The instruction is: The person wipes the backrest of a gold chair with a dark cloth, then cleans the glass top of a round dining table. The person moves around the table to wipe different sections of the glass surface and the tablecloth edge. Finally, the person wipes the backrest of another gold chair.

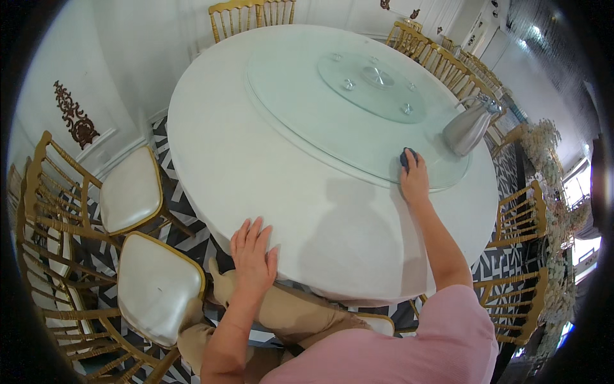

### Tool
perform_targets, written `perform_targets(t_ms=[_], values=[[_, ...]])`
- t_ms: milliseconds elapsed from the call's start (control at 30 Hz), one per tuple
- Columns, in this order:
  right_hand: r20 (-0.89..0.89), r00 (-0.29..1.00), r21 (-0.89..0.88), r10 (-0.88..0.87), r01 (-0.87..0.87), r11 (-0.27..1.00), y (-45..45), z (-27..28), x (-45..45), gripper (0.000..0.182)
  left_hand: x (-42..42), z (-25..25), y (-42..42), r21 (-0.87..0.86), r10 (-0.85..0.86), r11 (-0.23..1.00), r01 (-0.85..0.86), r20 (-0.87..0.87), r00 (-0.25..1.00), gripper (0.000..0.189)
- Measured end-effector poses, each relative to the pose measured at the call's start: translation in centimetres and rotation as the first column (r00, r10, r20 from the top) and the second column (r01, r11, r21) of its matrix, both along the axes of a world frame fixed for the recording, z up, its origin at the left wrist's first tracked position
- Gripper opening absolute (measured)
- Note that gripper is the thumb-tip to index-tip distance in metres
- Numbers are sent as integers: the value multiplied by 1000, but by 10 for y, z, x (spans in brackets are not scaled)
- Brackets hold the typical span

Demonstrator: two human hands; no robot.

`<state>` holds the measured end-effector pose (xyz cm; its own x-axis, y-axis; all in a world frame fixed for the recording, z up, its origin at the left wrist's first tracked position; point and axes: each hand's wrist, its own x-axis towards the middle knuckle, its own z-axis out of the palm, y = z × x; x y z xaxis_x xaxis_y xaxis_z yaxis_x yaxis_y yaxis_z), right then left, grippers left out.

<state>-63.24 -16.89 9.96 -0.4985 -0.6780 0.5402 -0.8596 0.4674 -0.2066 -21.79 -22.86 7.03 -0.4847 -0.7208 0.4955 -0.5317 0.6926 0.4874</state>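
My right hand (414, 181) grips a bunched dark blue cloth (407, 156), pressed on the near right part of a large glass turntable (292, 115). Flat on the white tablecloth (225, 158), my left hand (253, 254) rests at the near edge of the round table with its fingers apart and nothing in it. Just beyond my right hand, a silver metal jug (465, 129) with a handle and lid stands upright on the glass. A smaller round glass tier (331, 79) with metal fittings sits towards the turntable's far side.
Gold chairs with white seats stand close on my left, one being a near chair (158, 288) and another beyond it (129, 192). More gold chairs (523, 216) line the right side. A white panelled wall (129, 57) rises behind the table. Pale dried flowers (542, 144) stand at far right.
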Motion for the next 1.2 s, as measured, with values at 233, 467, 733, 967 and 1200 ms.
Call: perform_targets(t_ms=[233,467,733,967,1200], values=[[16,975,23,221,-222,975,-81,6,73,46,2,-1,1,45,-3,999,4,-18,1000,39],[-58,881,-42,470,-473,880,-218,1,120,40,1,3,0,26,-3,1000,3,-8,1000,40],[10,888,-22,460,-460,888,-307,-3,156,42,1,7,2,30,-9,1000,9,14,1000,39],[82,904,47,419,-423,905,-262,1,154,45,2,4,3,42,-5,999,5,-18,1000,39],[104,911,40,400,-405,913,-219,8,148,44,2,-1,-1,-33,-7,999,6,-23,1000,38]])
